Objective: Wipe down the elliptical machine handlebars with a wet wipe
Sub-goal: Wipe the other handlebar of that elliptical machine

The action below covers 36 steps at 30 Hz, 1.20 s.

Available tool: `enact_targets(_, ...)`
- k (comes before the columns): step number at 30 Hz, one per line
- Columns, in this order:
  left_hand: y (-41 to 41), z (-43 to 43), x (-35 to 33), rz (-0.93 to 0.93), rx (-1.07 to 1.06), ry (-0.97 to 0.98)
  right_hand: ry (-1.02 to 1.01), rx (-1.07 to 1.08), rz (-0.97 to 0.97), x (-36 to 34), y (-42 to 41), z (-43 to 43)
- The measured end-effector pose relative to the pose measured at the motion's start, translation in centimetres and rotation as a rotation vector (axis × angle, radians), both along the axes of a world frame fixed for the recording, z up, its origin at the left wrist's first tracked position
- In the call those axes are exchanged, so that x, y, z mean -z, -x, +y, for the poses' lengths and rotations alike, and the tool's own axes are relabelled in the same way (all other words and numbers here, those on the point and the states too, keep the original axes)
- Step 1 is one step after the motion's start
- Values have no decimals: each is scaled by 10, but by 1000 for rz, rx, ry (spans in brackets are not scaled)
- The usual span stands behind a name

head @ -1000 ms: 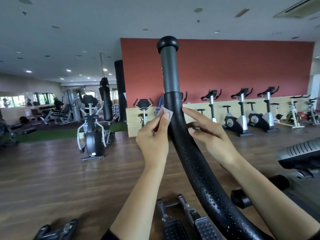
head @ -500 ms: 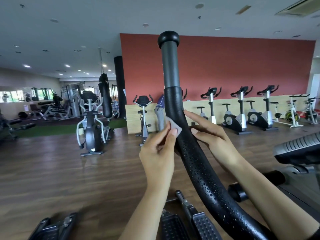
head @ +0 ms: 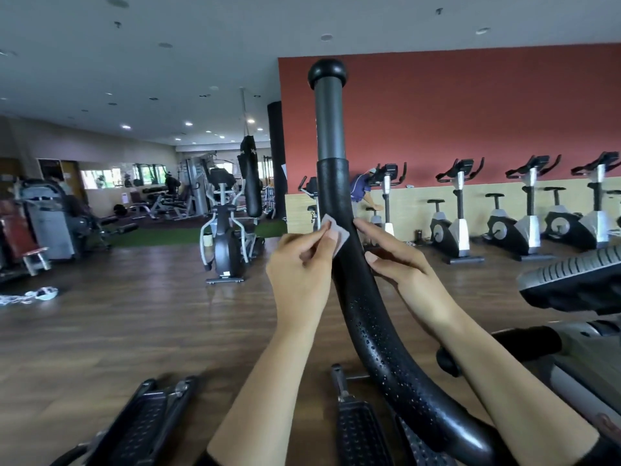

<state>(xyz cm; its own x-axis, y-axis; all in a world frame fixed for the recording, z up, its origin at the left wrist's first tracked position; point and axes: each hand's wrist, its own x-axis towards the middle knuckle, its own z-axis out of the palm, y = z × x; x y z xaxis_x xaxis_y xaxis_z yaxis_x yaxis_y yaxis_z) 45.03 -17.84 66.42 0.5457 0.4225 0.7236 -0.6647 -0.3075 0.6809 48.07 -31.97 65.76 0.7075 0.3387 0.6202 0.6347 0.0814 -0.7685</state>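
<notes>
A black curved handlebar [head: 366, 317] of the elliptical machine rises in front of me, its foam grip beaded with water drops and its top capped by a round knob. My left hand [head: 299, 267] pinches a small white wet wipe [head: 337, 235] and presses it against the left side of the bar. On the bar's right side, my right hand [head: 400, 267] touches it with straight fingers, level with the wipe.
The machine's foot pedals [head: 359, 432] lie below my arms, and its console [head: 571, 284] juts in at the right. Another elliptical [head: 223, 230] stands on the wooden floor to the left. Exercise bikes line the red wall, where a person bends over.
The wipe slid down the bar and has come back up a little with my left hand. My right hand stays against the bar's right side. The view shifted slightly.
</notes>
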Motion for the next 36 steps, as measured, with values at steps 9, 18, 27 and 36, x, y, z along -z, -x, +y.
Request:
enact_targets(9,28,-14,3,78,-118,-21,10,-64,46,15,12,-14)
enact_targets(18,27,-23,-14,242,-152,37,41,-69,52,20,18,-17)
enact_targets(27,32,-31,-18,247,-186,32,58,-76,70,18,21,-18)
enact_targets(36,44,-32,-9,233,-249,-68,101,-97,114,21,27,-25)
